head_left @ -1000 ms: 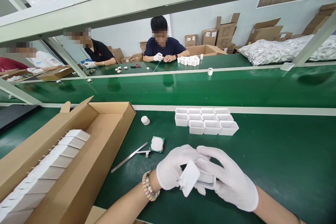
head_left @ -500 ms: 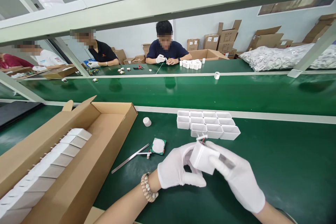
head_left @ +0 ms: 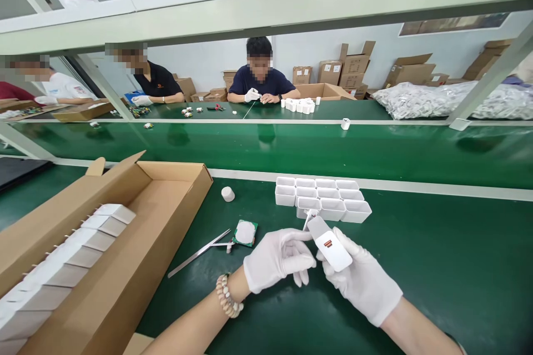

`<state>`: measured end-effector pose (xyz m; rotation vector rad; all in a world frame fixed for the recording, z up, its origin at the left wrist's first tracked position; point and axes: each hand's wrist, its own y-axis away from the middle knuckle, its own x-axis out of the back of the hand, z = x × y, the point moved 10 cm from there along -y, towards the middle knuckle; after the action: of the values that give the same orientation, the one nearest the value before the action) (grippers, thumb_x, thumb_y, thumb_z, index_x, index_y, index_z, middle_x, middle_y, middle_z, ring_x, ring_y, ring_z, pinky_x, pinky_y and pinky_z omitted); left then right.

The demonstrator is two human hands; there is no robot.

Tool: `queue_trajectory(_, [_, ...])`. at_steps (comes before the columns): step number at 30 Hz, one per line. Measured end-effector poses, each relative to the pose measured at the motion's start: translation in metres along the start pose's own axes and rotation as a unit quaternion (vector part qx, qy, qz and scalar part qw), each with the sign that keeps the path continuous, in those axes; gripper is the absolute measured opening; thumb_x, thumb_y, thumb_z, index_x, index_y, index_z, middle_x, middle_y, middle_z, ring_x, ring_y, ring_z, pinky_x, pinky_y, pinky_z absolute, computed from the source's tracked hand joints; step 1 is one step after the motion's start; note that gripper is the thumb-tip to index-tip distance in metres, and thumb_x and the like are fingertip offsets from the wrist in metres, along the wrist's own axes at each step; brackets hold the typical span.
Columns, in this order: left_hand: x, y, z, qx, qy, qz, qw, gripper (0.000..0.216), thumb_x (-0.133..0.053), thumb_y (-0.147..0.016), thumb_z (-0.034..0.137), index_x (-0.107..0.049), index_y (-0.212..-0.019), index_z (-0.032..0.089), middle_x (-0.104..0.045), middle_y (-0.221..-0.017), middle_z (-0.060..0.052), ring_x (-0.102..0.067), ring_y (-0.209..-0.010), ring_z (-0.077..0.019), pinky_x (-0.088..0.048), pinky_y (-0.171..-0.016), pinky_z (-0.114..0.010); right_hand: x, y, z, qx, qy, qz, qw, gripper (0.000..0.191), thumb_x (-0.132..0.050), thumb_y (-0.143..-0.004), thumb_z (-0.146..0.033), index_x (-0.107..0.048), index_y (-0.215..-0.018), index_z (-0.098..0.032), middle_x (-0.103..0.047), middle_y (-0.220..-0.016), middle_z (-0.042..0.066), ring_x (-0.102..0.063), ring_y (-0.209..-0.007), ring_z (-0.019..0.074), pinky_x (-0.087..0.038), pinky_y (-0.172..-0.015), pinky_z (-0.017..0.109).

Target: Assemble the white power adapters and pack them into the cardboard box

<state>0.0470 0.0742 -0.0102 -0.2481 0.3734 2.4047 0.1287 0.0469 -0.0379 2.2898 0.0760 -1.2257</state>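
Observation:
My right hand (head_left: 364,283), in a white glove, grips a small white plastic housing (head_left: 338,254) with rounded corners, tilted up to the left. Two copper-coloured marks show on its white face, and its upper part looks grey. A thin white piece (head_left: 308,218) sticks out at its top end. My left hand (head_left: 272,259), gloved too, is just left of the housing, its fingers loosely bent and apart. Its index fingertip is close to the top end; whether they touch I cannot tell. Left of it lie a green circuit board with a white pad (head_left: 245,233) and metal tweezers (head_left: 197,254).
Open white cups (head_left: 332,209) stand in rows behind my hands. A long cardboard box (head_left: 175,199) on the left holds a row of white housings (head_left: 89,238). A small white cap (head_left: 227,194) sits near the box. Across the green bench, co-workers work behind a frame beam (head_left: 266,11).
The housing has turned so that its marked face shows. My left hand has come off its side, while my right hand has shifted its hold lower. The view has moved slightly.

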Motion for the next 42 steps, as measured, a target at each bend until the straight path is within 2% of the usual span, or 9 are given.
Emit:
queue_trajectory(11, [0.000,0.000,0.009,-0.038,-0.024,-0.015,0.999,0.058,-0.067,-0.075,0.048,-0.055,-0.113,0.006,-0.065,-0.080,-0.010,-0.063,-0.056,-0.0125,-0.051,-0.048,-0.020,-0.002,0.003,-0.007,0.045,0.144,-0.031,0.988,0.034,-0.050,-0.091,-0.044,-0.068,-0.102,-0.017,-0.067,-0.069,0.005,-0.060,-0.054,0.0132,-0.039,-0.045,0.018])
queue_trajectory(16, [0.005,-0.002,0.018,-0.072,-0.079,0.002,0.994,0.056,-0.052,-0.081,0.059,-0.061,-0.097,0.006,-0.064,-0.063,-0.007,-0.061,-0.050,-0.0130,-0.048,-0.047,-0.021,-0.022,0.011,-0.012,0.074,0.215,-0.072,0.971,0.034,-0.048,-0.092,-0.042,-0.068,-0.102,-0.017,-0.061,-0.064,0.003,-0.056,-0.054,0.0133,-0.038,-0.047,0.023])
queue_trajectory(24, [0.014,0.000,0.027,-0.098,-0.167,0.047,0.980,0.050,-0.044,-0.085,0.059,-0.057,-0.076,0.012,-0.061,-0.065,-0.005,-0.059,-0.058,-0.0141,-0.047,-0.056,-0.025,-0.028,0.015,-0.015,0.103,0.288,-0.080,0.949,0.037,-0.050,-0.091,-0.043,-0.064,-0.116,-0.020,-0.064,-0.069,0.003,-0.056,-0.058,0.0162,-0.044,-0.051,0.028])
queue_trajectory(27, [0.026,-0.003,0.027,-0.096,-0.192,0.074,0.974,0.050,-0.040,-0.088,0.058,-0.054,-0.071,0.012,-0.060,-0.068,-0.005,-0.056,-0.061,-0.0122,-0.045,-0.059,-0.024,-0.024,0.015,-0.024,0.166,0.394,-0.059,0.902,0.031,-0.058,-0.086,-0.040,-0.067,-0.112,-0.026,-0.069,-0.086,0.004,-0.062,-0.077,0.0206,-0.050,-0.069,0.033])
queue_trajectory(29, [0.033,-0.006,0.028,-0.088,-0.206,0.079,0.971,0.051,-0.037,-0.089,0.057,-0.056,-0.077,0.012,-0.060,-0.068,-0.004,-0.054,-0.057,-0.0110,-0.044,-0.057,-0.024,-0.025,0.016,-0.027,0.223,0.518,-0.048,0.824,0.024,-0.061,-0.085,-0.035,-0.069,-0.107,-0.030,-0.068,-0.099,0.003,-0.061,-0.090,0.0225,-0.049,-0.081,0.034])
queue_trajectory(32, [0.040,-0.010,0.031,-0.075,-0.241,0.082,0.964,0.042,-0.052,-0.083,0.054,-0.060,-0.084,0.012,-0.059,-0.062,-0.002,-0.051,-0.051,-0.0100,-0.040,-0.051,-0.022,-0.023,0.008,-0.016,0.245,0.649,-0.062,0.718,0.029,-0.056,-0.086,-0.032,-0.063,-0.115,-0.032,-0.067,-0.109,0.003,-0.063,-0.088,0.0222,-0.050,-0.081,0.037])
queue_trajectory(33, [0.042,-0.009,0.033,-0.073,-0.253,0.085,0.961,0.038,-0.059,-0.079,0.051,-0.061,-0.082,0.013,-0.060,-0.062,-0.002,-0.050,-0.051,-0.0098,-0.038,-0.051,-0.022,-0.020,0.004,-0.013,0.240,0.662,-0.064,0.707,0.035,-0.056,-0.086,-0.030,-0.059,-0.121,-0.032,-0.067,-0.112,0.003,-0.063,-0.089,0.0224,-0.051,-0.083,0.039])
queue_trajectory(37, [0.047,-0.001,0.043,-0.076,-0.298,0.094,0.947,0.026,-0.070,-0.072,0.041,-0.065,-0.078,0.016,-0.063,-0.065,-0.002,-0.048,-0.054,-0.0099,-0.034,-0.050,-0.021,-0.010,-0.008,-0.015,0.222,0.655,-0.071,0.719,0.062,-0.061,-0.081,-0.024,-0.036,-0.138,-0.028,-0.068,-0.113,0.003,-0.061,-0.104,0.0233,-0.044,-0.097,0.045])
queue_trajectory(42, [0.039,0.014,0.047,-0.065,-0.348,0.070,0.933,0.025,-0.075,-0.066,0.038,-0.066,-0.076,0.017,-0.058,-0.054,0.003,-0.046,-0.049,-0.0082,-0.031,-0.049,-0.019,0.001,-0.008,-0.025,0.208,0.686,0.004,0.697,0.082,-0.073,-0.066,-0.030,-0.035,-0.138,-0.023,-0.060,-0.125,0.010,-0.055,-0.115,0.0300,-0.039,-0.100,0.050])
